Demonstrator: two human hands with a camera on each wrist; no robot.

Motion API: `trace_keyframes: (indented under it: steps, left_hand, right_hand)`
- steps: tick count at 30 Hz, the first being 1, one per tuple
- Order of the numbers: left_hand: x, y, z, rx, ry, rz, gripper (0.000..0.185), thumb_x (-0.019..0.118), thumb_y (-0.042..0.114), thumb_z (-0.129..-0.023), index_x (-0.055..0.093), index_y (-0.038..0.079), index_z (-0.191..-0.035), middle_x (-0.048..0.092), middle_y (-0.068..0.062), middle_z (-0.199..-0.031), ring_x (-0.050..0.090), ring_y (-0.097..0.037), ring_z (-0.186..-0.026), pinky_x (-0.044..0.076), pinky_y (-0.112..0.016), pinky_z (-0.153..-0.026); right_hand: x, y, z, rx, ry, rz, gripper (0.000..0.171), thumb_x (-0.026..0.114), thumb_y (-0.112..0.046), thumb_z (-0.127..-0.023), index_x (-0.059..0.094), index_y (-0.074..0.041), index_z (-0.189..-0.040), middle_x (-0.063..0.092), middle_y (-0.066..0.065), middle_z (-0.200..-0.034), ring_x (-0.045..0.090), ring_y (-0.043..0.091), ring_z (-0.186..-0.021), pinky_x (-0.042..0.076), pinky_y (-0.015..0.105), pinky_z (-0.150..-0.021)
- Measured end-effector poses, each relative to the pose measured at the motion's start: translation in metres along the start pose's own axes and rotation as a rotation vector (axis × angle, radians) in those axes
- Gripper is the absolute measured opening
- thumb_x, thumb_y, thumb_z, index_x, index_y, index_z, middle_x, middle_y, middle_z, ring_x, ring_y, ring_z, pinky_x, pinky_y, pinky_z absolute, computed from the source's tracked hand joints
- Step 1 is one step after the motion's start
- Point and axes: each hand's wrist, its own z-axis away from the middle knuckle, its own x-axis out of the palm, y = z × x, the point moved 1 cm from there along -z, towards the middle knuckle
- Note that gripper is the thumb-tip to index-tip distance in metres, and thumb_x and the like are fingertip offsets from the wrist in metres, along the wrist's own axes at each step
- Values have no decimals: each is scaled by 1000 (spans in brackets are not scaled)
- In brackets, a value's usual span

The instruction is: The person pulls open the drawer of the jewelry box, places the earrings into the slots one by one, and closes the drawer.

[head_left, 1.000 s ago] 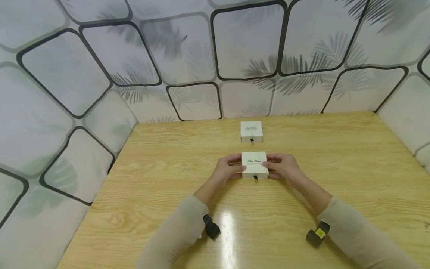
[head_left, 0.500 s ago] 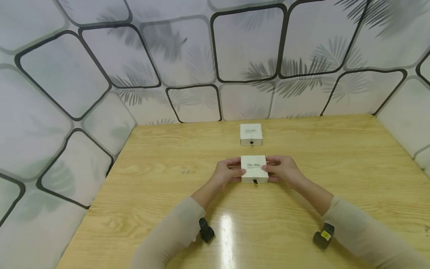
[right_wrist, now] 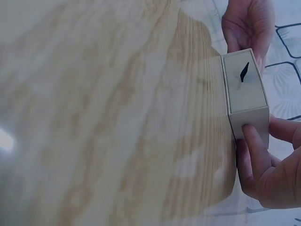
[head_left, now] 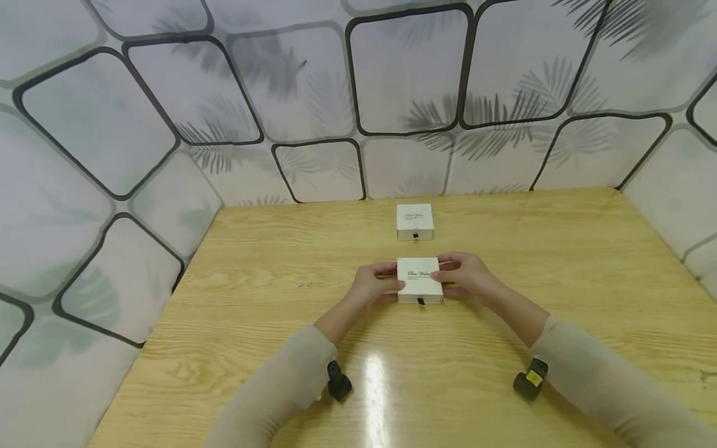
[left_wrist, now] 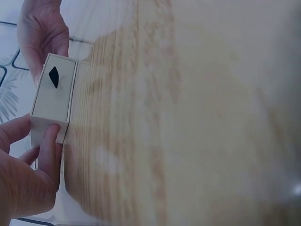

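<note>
A small white drawer box (head_left: 416, 287) with dark script lettering on its lid lies on the wooden table, held from both sides. My left hand (head_left: 366, 287) grips its left side, thumb at the lid's left edge. On the opposite side, my right hand (head_left: 472, 277) grips the box, its thumb resting over the lid's right edge. The drawer front faces me and sits flush in its sleeve. A black ribbon tab (left_wrist: 54, 76) sticks out of that front in the left wrist view. In the right wrist view, fingers press against the box's end (right_wrist: 256, 123).
A second white box (head_left: 414, 218) of the same kind, with its own black tab, stands behind the held one. The wooden table (head_left: 280, 249) reaches back to a wall covering (head_left: 313, 81) with dark outlines and leaf prints. Light glares on the table between the forearms.
</note>
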Motion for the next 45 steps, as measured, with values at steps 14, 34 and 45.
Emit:
trace_keyframes:
  steps: [14,34,45]
  left_hand:
    - [0,-7,3,5,16,0,50,67,-7,-82,55,-1,-129,60,-18,-123,64,-27,-102,57,-38,-80]
    - [-7,-5,16,-95,1,-73,41,69,1,-84,58,-6,-122,64,-19,-113,68,-23,-90,57,-33,-77]
    - [-11,-6,26,-193,-72,-203,27,71,14,-85,67,-6,-103,69,-9,-79,66,-13,-66,58,-28,-66]
  right_hand:
    - [-6,-11,-23,-5,-84,184,43,73,-8,-83,55,5,-120,59,10,-102,62,12,-78,58,30,-68]
    - [-9,-7,-24,-10,-116,156,48,74,-11,-82,55,5,-123,59,10,-104,63,14,-82,58,32,-74]
    - [-14,-7,-25,-28,-104,152,48,73,-11,-83,54,6,-124,59,10,-103,64,14,-80,58,31,-71]
